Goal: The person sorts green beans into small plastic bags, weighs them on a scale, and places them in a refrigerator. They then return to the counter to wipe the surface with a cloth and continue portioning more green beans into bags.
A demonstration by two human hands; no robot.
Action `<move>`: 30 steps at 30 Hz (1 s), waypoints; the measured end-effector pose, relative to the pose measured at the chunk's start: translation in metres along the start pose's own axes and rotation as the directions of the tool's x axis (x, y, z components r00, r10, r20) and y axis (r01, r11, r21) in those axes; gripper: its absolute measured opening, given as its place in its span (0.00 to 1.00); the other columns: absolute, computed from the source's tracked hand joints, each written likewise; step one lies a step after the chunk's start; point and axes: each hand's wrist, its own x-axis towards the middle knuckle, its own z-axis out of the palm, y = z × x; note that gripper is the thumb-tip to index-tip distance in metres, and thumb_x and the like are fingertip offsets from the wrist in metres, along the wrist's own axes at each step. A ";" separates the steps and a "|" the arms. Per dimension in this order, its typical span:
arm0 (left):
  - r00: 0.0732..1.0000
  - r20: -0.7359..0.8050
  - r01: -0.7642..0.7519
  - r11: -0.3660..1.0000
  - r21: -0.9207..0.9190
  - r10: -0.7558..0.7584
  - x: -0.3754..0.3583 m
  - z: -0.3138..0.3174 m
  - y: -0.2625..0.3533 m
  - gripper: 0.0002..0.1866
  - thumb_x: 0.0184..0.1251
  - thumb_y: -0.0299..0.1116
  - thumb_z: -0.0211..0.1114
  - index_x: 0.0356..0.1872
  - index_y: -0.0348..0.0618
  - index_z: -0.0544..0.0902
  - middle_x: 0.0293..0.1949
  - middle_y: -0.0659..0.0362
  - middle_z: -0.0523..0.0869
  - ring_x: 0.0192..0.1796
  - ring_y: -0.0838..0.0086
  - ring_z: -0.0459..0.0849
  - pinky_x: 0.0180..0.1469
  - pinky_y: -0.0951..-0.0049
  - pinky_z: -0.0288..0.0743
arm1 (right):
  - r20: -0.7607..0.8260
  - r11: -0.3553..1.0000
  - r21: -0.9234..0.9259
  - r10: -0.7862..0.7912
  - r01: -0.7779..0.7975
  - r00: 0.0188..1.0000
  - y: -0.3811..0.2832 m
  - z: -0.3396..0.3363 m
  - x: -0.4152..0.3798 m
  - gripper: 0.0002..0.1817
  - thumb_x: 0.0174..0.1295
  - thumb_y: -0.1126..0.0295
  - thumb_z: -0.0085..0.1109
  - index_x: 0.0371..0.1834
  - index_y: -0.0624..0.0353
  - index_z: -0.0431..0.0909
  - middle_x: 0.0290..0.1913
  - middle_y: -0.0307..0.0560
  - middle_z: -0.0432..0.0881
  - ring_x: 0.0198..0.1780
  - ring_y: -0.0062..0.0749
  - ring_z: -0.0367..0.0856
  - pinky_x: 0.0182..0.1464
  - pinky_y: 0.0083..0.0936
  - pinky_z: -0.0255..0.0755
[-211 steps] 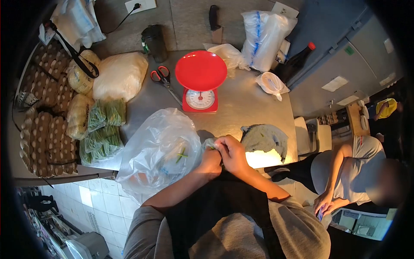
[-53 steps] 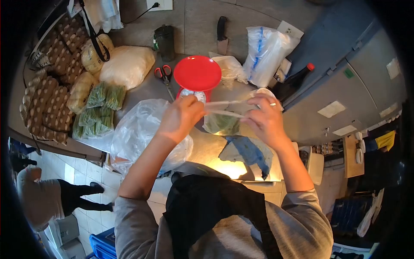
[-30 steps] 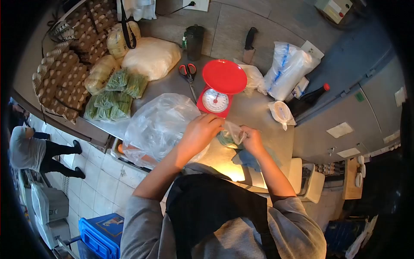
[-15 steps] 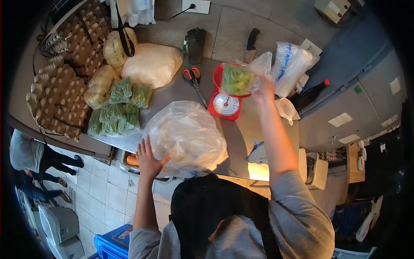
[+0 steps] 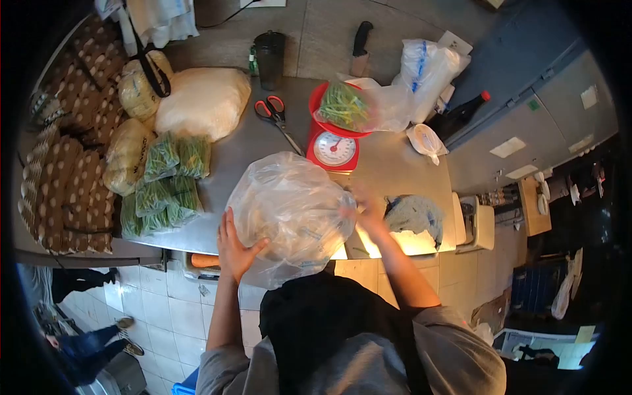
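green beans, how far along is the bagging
Done: a pile of small bean bags lies on the counter, left of the scale. In hand: one more filled bag sits on the scale's red pan, while the left hand and right hand rest on the big clear bag. Left: how many beans remain inside can't be seen.

Steel bench [image 5: 388,172] is pretty loaded: big clear plastic bag [image 5: 289,210] at the near edge, red scale [image 5: 334,146] mid-bench, scissors [image 5: 275,113] just left of it. Green bean packets [image 5: 164,184] and egg trays [image 5: 62,178] crowd the left side, a blue rag [image 5: 413,216] sits near right, and a dark cup [image 5: 268,59] stands at the far wall.
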 end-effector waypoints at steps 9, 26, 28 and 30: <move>0.725 0.565 0.154 0.707 -0.690 0.393 -0.032 0.090 0.058 0.41 0.47 0.45 0.72 0.60 0.34 0.64 0.56 0.44 0.73 0.57 0.54 0.72 0.61 0.63 0.62 | 0.300 0.991 0.032 0.113 -0.129 0.947 0.016 0.049 -0.082 0.32 0.43 0.80 0.64 0.57 0.62 0.69 0.54 0.50 0.74 0.56 0.33 0.72 0.56 0.25 0.67; 0.300 0.609 -0.296 0.678 -0.673 0.735 -0.248 0.230 0.329 0.30 0.47 0.36 0.68 0.56 0.47 0.72 0.56 0.49 0.72 0.59 0.55 0.69 0.60 0.60 0.62 | -0.515 0.855 0.512 0.227 0.084 0.827 0.098 -0.258 -0.411 0.18 0.49 0.83 0.55 0.46 0.59 0.73 0.41 0.44 0.76 0.45 0.27 0.74 0.49 0.24 0.69; 0.367 0.440 -0.344 0.560 -0.754 0.819 -0.275 0.238 0.356 0.38 0.47 0.40 0.71 0.62 0.48 0.66 0.62 0.50 0.64 0.64 0.55 0.62 0.64 0.59 0.57 | -0.774 0.803 0.532 0.331 0.270 0.540 0.073 -0.278 -0.431 0.19 0.49 0.86 0.51 0.46 0.61 0.73 0.40 0.45 0.78 0.40 0.29 0.77 0.43 0.25 0.73; 0.371 0.461 -0.255 0.565 -0.784 0.806 -0.291 0.245 0.376 0.46 0.45 0.44 0.74 0.66 0.47 0.59 0.67 0.51 0.57 0.68 0.56 0.56 0.67 0.59 0.51 | -0.803 0.683 0.586 0.419 0.437 0.424 0.091 -0.306 -0.459 0.21 0.49 0.87 0.51 0.49 0.63 0.72 0.42 0.45 0.78 0.40 0.32 0.79 0.42 0.28 0.76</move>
